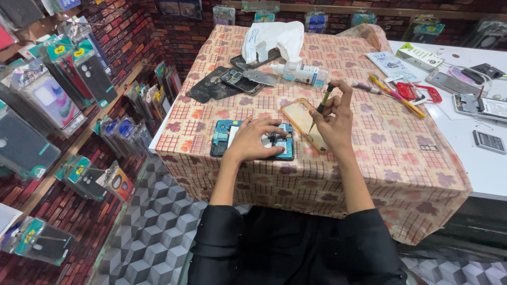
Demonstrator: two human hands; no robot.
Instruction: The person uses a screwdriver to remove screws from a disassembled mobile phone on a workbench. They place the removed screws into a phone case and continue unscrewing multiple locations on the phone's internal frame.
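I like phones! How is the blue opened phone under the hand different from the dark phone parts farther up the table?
The opened phone shows a blue frame; the dark parts are black and grey. The phone lies near the table edge, pressed by the left hand, while the right hand holds a screwdriver; the dark parts lie untouched, farther away. The phone looks like one piece; the dark parts are several overlapping pieces. Both lie flat on the checked cloth.

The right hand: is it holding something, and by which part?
The right hand holds a thin screwdriver by the upper part of its handle, between the fingertips, tip pointing down.
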